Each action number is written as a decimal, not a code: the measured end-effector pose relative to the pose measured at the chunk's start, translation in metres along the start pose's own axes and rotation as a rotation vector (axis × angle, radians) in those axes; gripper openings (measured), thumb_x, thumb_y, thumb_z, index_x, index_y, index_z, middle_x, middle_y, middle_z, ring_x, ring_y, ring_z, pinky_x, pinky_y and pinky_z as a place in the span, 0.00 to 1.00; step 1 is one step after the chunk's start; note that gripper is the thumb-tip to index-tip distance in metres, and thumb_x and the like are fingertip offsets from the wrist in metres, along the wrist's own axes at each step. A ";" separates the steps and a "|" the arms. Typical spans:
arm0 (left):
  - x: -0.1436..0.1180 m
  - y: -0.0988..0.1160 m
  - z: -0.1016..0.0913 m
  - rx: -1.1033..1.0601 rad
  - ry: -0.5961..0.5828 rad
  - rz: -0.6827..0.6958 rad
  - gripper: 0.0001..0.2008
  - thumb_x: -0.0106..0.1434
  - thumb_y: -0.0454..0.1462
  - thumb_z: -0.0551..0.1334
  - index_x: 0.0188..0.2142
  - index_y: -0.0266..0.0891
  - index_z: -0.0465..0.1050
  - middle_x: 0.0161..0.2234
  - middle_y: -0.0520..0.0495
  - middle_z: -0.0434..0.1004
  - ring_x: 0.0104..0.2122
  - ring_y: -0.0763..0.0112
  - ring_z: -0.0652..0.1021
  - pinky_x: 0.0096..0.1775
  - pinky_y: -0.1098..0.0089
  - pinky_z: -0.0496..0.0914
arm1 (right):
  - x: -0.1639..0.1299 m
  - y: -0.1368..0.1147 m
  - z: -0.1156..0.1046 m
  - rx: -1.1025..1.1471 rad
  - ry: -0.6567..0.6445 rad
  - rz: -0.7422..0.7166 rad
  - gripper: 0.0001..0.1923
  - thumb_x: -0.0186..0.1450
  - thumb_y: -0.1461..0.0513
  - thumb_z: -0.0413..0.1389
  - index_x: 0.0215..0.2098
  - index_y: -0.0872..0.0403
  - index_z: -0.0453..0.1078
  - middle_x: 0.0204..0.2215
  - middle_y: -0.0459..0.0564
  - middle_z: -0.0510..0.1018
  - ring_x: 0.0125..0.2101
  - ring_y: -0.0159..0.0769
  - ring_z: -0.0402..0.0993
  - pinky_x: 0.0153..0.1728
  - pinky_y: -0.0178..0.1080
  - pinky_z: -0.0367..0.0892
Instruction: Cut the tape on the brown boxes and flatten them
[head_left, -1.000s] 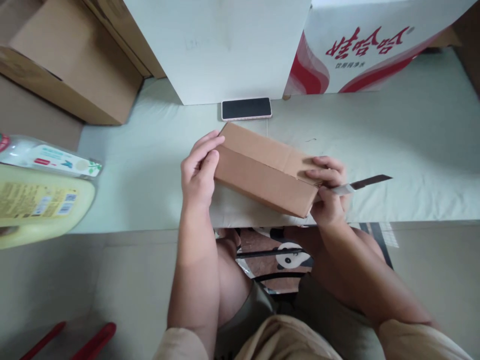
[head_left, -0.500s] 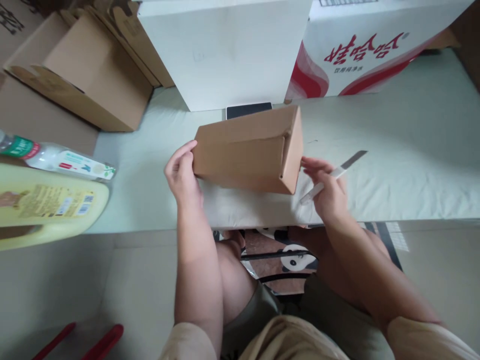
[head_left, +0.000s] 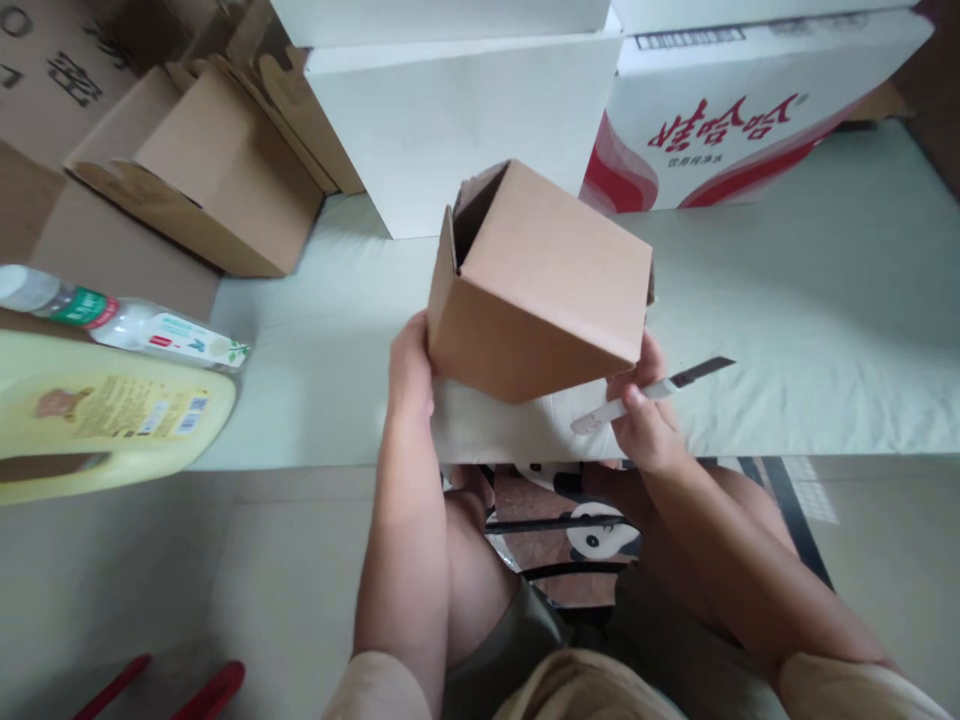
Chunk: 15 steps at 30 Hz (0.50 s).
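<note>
A small brown cardboard box [head_left: 544, 280] is raised above the pale table [head_left: 787, 320], tilted, with its open end facing away from me. My left hand [head_left: 410, 365] grips the box's lower left corner. My right hand [head_left: 637, 410] props the box's lower right edge while pinching a utility knife [head_left: 652, 390], whose dark blade points right.
A white carton [head_left: 465, 120] and a red-and-white printed carton [head_left: 742, 110] stand at the back. Brown folded cartons [head_left: 202, 170] sit at the back left. A yellow jug [head_left: 97, 415] and a clear bottle [head_left: 120, 320] lie at the left. Red handles [head_left: 187, 690] lie on the floor.
Both hands lifted the box off the table and turned it, so its open end now faces away. The phone behind it has become hidden. The knife stayed in the right hand.
</note>
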<state>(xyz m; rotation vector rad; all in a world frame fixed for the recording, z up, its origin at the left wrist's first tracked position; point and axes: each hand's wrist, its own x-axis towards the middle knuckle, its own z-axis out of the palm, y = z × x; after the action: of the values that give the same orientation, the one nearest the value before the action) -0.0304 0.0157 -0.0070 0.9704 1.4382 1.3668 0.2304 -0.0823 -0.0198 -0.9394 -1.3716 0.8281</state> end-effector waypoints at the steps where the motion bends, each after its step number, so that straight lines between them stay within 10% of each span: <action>1: -0.002 -0.001 0.004 0.028 -0.006 -0.114 0.20 0.65 0.54 0.59 0.35 0.42 0.78 0.32 0.47 0.79 0.34 0.64 0.78 0.30 0.68 0.70 | -0.002 0.000 -0.001 -0.034 -0.022 -0.021 0.30 0.74 0.44 0.46 0.73 0.29 0.53 0.76 0.39 0.59 0.75 0.48 0.55 0.73 0.64 0.56; 4: -0.009 0.003 0.017 0.048 -0.146 -0.332 0.26 0.67 0.59 0.55 0.36 0.42 0.77 0.32 0.46 0.80 0.32 0.64 0.77 0.29 0.67 0.68 | -0.006 -0.001 -0.005 -0.145 -0.093 -0.045 0.31 0.74 0.42 0.45 0.73 0.31 0.56 0.77 0.39 0.54 0.78 0.48 0.46 0.74 0.67 0.50; 11: -0.027 0.016 0.018 0.233 -0.505 -0.370 0.37 0.58 0.74 0.53 0.23 0.44 0.64 0.15 0.55 0.55 0.14 0.75 0.59 0.20 0.69 0.49 | -0.003 -0.010 -0.013 -0.127 -0.044 -0.134 0.25 0.75 0.49 0.46 0.68 0.34 0.66 0.76 0.37 0.59 0.78 0.46 0.43 0.77 0.66 0.41; 15: -0.032 0.016 0.014 0.433 -0.827 -0.348 0.32 0.63 0.66 0.58 0.25 0.40 0.74 0.20 0.48 0.74 0.15 0.77 0.58 0.21 0.68 0.50 | 0.005 -0.019 -0.015 -0.151 0.133 -0.217 0.22 0.73 0.53 0.48 0.61 0.36 0.75 0.68 0.40 0.72 0.76 0.50 0.52 0.77 0.67 0.42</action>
<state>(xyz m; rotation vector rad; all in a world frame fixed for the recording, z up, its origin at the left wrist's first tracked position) -0.0088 -0.0099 0.0121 1.2799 1.1716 0.3069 0.2449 -0.0866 -0.0003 -0.9243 -1.4054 0.4952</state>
